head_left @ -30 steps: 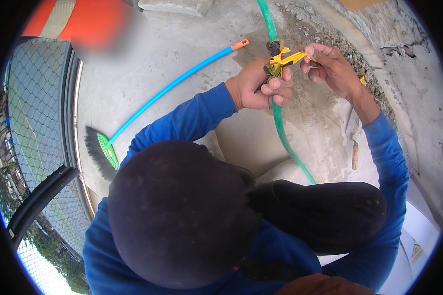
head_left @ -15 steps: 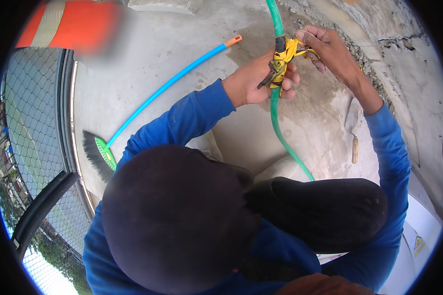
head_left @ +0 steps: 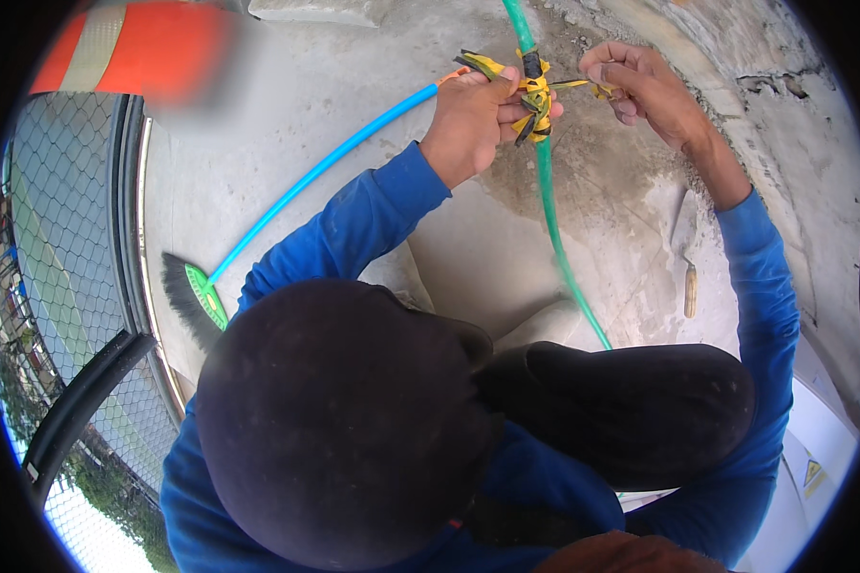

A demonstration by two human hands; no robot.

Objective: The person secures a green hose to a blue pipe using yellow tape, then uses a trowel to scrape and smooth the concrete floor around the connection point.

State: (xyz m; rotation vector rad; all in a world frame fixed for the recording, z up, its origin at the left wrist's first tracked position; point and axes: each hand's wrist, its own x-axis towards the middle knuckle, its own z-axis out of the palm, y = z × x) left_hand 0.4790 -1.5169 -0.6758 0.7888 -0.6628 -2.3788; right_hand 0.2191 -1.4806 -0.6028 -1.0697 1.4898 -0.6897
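Observation:
A green hose (head_left: 547, 191) runs up and away from near my knees. Yellow-and-black tape (head_left: 537, 99) is wrapped and knotted around it in a bunched lump. My left hand (head_left: 468, 124) is closed at the hose's left side, thumb and fingers pinching the tape; a loose striped tail sticks up past the thumb. Some of its fingertips reach behind the wrapped part. On the right, my right hand (head_left: 645, 91) pinches another end of the tape, which stretches as a thin, taut strip from the knot to its fingers.
A broom (head_left: 205, 291) with a blue handle lies on the concrete floor (head_left: 287, 105) to the left, beside a mesh fence (head_left: 67, 191). A trowel (head_left: 690, 286) lies at the right, near a rough concrete edge. An orange item with a pale band (head_left: 96, 48) is at upper left.
My left hand has shifted from under the hose to its left side, now pinching a tape tail. The tape on the right has narrowed into a taut strip between knot and right hand.

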